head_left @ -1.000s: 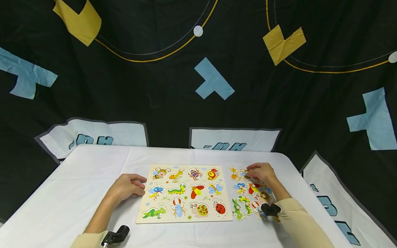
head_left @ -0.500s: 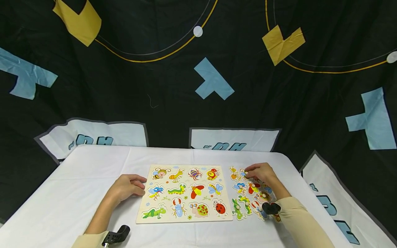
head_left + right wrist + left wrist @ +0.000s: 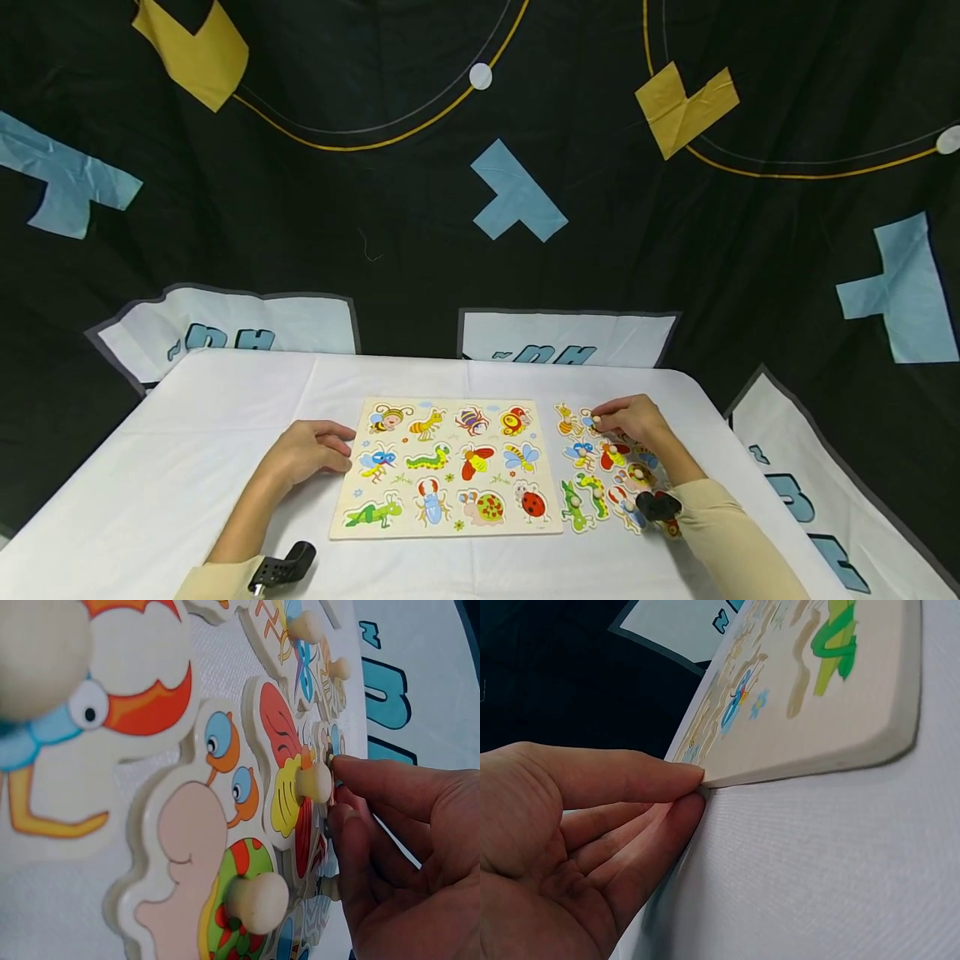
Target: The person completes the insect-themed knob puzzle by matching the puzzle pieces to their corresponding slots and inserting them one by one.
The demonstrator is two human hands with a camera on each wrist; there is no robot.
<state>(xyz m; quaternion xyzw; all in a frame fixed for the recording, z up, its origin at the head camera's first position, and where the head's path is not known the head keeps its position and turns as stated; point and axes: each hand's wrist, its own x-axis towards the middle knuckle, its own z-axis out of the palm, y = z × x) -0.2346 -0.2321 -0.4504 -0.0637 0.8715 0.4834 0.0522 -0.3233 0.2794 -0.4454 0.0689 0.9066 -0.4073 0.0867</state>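
Note:
My right hand (image 3: 633, 421) is at the upper edge of the loose group, thumb and finger pinching the knob of a bee puzzle piece (image 3: 587, 421), partly hidden by the fingers. In the right wrist view, that hand (image 3: 416, 840) reaches past a red-and-yellow winged insect piece (image 3: 281, 765) and a snail piece (image 3: 195, 832), both with wooden knobs. My left hand (image 3: 303, 454) rests beside the wooden puzzle board (image 3: 450, 533). Its straight fingertips touch the board's left edge in the left wrist view, where the hand (image 3: 592, 832) shows its palm. The board bears printed insects in rows.
Several knobbed pieces lie right of the board, among them a grasshopper (image 3: 576, 507), a caterpillar (image 3: 594, 493) and a blue-winged insect (image 3: 580, 454). A white cloth covers the table (image 3: 210, 433). A black curtain (image 3: 405, 250) with blue and yellow shapes hangs behind.
The right hand has shifted very slightly to the left at the bee piece. The left hand and the board have stayed in place.

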